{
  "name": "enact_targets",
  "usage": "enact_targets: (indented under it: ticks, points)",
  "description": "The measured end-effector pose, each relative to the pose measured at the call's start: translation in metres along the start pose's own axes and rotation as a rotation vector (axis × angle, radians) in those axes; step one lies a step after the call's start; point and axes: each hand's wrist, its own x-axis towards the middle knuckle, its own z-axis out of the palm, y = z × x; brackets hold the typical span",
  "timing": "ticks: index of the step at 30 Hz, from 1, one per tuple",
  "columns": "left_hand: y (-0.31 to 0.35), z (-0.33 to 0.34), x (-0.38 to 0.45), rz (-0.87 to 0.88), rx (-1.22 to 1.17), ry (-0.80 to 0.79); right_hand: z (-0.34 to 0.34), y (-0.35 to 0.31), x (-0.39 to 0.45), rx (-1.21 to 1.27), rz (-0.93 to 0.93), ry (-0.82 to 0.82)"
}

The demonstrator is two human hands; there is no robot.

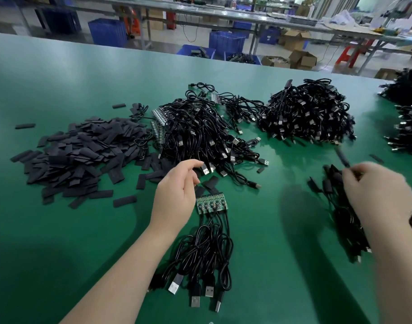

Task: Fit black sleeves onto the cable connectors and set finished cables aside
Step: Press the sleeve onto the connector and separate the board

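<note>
Left hand loosely curled, holding nothing, beside circuit-board strip; blurred right hand pinches sleeved cable. Sleeves likely light, floppy: pinch by edges.

Black sleeves, green table

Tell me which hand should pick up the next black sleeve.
Left. The left hand hovers beside loose sleeves above the green circuit strip; the right hand is blurred, gripping a sleeved cable.

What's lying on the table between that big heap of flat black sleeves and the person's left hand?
In the head view, a few stray sleeves lie scattered on the green table between the sleeve heap and the left hand.
</note>
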Motion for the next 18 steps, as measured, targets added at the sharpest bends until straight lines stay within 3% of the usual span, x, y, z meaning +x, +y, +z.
enact_targets:
  ticks: [2,6,9,11,13,18]
  points:
    - [-0.001,0.001,-0.001,-0.029,0.050,-0.088,0.011,0.006,-0.006,-0.121,0.014,-0.087]
    - [-0.003,0.005,0.000,-0.078,0.152,-0.229,0.020,-0.013,-0.030,0.008,-0.155,0.000]
    - [-0.001,0.006,0.000,-0.049,0.199,-0.249,0.026,-0.052,-0.055,0.146,-0.365,-0.212]
    - [0.000,0.004,-0.001,-0.032,0.214,-0.236,0.033,-0.082,-0.072,0.104,-0.495,-0.421]
    - [-0.001,0.003,-0.001,-0.033,0.233,-0.219,0.045,-0.105,-0.087,0.009,-0.603,-0.523]
    - [-0.005,0.001,0.000,-0.112,0.218,-0.161,0.066,-0.116,-0.104,0.188,-0.574,-0.397]
